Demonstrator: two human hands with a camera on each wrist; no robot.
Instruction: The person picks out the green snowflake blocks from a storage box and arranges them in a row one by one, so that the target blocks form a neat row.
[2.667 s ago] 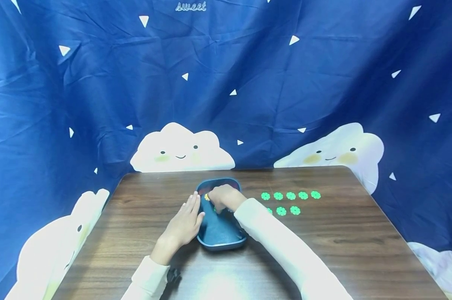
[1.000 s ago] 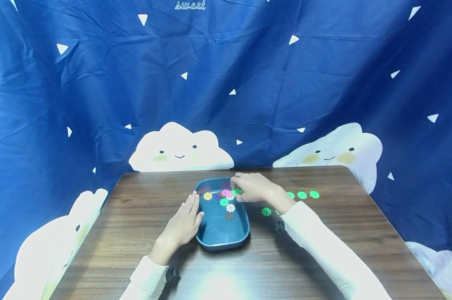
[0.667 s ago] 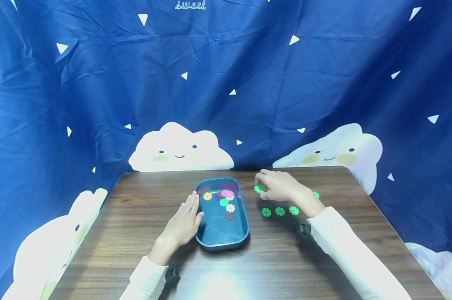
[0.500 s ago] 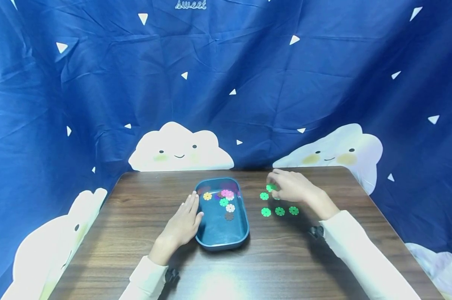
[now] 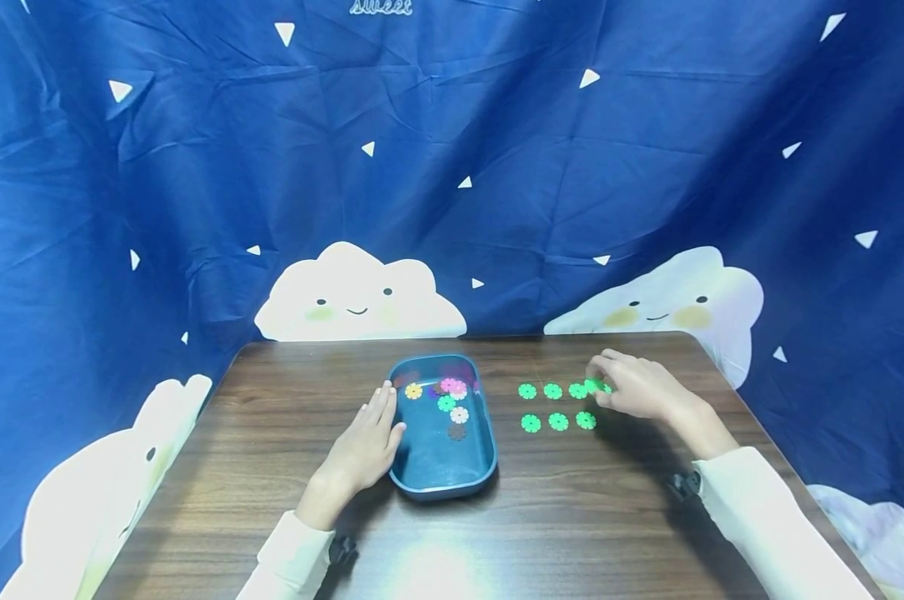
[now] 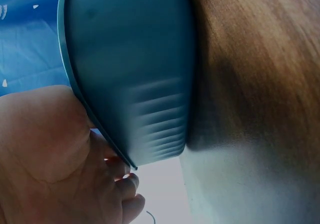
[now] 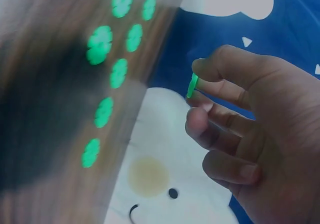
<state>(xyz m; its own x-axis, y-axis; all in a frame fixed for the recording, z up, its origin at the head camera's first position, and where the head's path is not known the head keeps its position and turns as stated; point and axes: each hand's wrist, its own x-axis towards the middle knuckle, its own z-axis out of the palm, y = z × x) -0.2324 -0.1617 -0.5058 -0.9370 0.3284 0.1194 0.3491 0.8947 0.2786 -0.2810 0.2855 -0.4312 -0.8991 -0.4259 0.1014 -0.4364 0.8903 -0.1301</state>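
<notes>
Already seven green discs [image 5: 557, 406] lie in rows; her right hand [image 5: 641, 388] pinches another green disc [image 7: 192, 85], left hand [image 5: 365, 446] flat against the tray [image 5: 452, 479], one green left inside.

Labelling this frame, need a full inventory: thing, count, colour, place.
tray: 1, dark blue, mid table, long side against left hand.
discs in tray: about 6 visible; yellow, pink, green, white, dark ones; far half of tray.
green discs on table: 6 clearly showing in head view, two rows right of tray; wrist view shows 7, others may be hidden by hand.
held disc: 1, green, pinched in right hand above far row.
table: 1, dark wood.
backdrop: 1, blue cloth, white triangles and clouds.
left hand: flat, fingers straight, against tray's left rim.
right hand: thumb and forefinger pinch held disc.
sleeves: 2, white.
</notes>
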